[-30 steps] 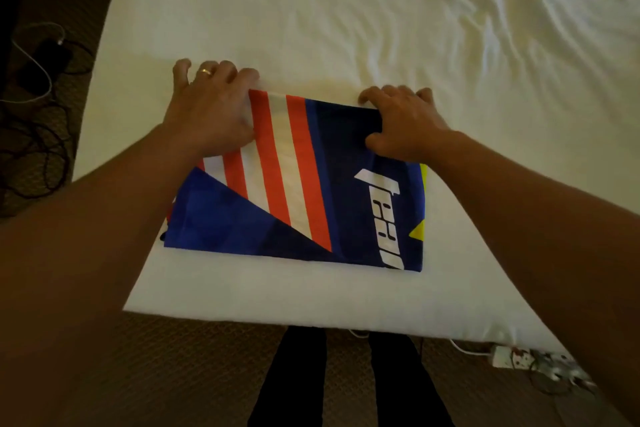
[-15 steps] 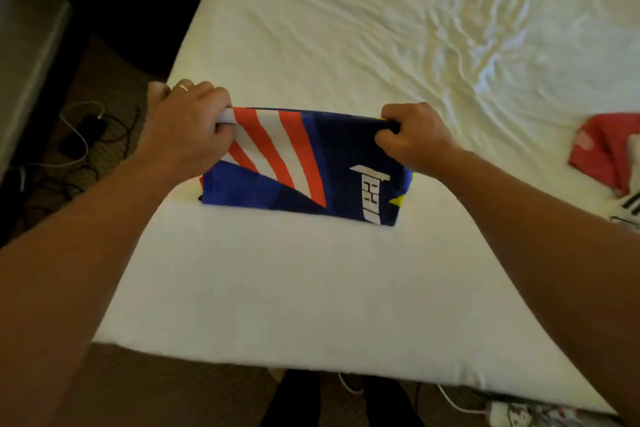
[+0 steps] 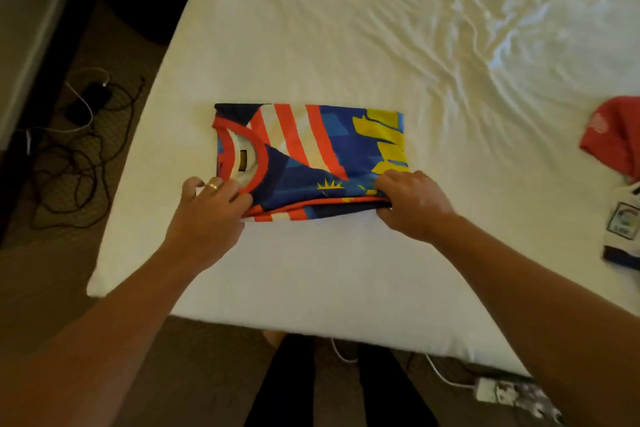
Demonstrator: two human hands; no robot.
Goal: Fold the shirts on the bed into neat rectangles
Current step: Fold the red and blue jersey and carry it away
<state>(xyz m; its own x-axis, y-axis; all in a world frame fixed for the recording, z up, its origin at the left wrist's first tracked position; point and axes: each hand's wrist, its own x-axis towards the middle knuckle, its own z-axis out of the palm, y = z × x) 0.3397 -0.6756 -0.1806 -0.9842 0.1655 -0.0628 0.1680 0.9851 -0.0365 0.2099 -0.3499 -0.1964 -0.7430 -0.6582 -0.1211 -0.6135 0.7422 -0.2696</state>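
Note:
A blue shirt [image 3: 311, 156] with red and white stripes and yellow print lies folded into a rectangle near the front left corner of the white bed [image 3: 346, 38]. Its red collar and label face up at the left end. My left hand [image 3: 211, 215] pinches the near left edge of the shirt beside the collar. My right hand [image 3: 412, 204] grips the near right corner, fingers on top and thumb tucked under the fabric.
A red shirt [image 3: 616, 135] and a white garment [image 3: 623, 229] lie at the bed's right edge. Black cables and a charger [image 3: 79, 149] clutter the floor at left. A power strip [image 3: 512, 395] lies on the floor below the bed's front edge.
Both hands flipped the folded shirt over toward me. The collar side now faces up and my hands hold the near edge instead of the far one.

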